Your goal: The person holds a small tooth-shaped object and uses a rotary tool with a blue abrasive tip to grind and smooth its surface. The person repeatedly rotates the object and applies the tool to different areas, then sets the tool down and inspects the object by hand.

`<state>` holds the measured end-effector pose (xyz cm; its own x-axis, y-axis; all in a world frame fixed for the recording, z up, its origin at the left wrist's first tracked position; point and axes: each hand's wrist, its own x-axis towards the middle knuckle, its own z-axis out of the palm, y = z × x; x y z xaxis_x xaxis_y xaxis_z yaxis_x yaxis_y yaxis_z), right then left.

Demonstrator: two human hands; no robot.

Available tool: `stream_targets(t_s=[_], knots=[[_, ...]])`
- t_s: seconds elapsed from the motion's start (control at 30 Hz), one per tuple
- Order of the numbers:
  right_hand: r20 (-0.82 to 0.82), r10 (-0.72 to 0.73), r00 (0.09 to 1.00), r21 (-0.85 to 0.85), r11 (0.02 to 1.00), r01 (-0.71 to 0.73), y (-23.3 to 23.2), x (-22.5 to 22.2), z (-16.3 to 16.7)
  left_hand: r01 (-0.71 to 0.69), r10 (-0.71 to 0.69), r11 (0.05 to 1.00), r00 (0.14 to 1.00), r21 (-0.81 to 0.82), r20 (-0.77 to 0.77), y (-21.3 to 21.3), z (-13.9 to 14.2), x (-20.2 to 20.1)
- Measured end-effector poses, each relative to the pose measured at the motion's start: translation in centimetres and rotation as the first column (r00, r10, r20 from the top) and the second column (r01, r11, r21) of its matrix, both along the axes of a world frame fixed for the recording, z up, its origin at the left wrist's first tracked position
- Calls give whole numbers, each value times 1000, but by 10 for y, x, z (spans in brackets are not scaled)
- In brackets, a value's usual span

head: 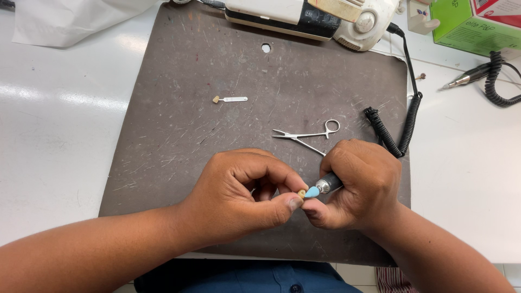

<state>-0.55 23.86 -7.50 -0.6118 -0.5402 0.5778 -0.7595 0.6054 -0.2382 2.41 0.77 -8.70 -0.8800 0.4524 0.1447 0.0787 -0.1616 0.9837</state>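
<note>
Left hand (pixel 239 198): curled tight, a small tan piece (pixel 301 193) pinched between thumb and forefinger at the fingertips.

Right hand (pixel 355 184): closed round a handpiece (pixel 327 184), its blue cone tip (pixel 312 191) set against the tan piece, just at the left thumb.

Mat (pixel 179 135): dark, scratched, lying under both hands.

Forceps (pixel 306 134): steel, laid just beyond the right hand.

Tab (pixel 230 99): small metal strip with a tan end, well beyond the left hand.

Coiled cord (pixel 404 130): black, run from beyond the right hand up to a white unit (pixel 309 16) at the far edge.

Second handpiece (pixel 467 77): lay far to the right, beside a green box (pixel 469 27).

Risks, as judged: the tip was so close to the left thumb that a slip could graze it; the piece was so lightly pinched that it could be flicked out.

Hidden: most of the tan piece was covered by fingers, so its shape could not be made out; the handpiece body was buried in the right hand; whether the tip was spinning could not be told. The unit was cut off by the frame.
</note>
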Motion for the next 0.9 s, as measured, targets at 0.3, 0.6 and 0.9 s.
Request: stream_targets(t_s=[0.3,0.6,0.9], knots=[[8,4,1000,2,1000,-4,0,0,0,-6,6,1000,1000,-15,0,0,0,0],[-4,1,1000,5,1000,-1,0,0,1,-29,27,998,999,-48,-43,-1,3,0],[-12,1,1000,4,1000,-1,-2,1,2,-52,48,996,997,-67,-58,0,7,1]])
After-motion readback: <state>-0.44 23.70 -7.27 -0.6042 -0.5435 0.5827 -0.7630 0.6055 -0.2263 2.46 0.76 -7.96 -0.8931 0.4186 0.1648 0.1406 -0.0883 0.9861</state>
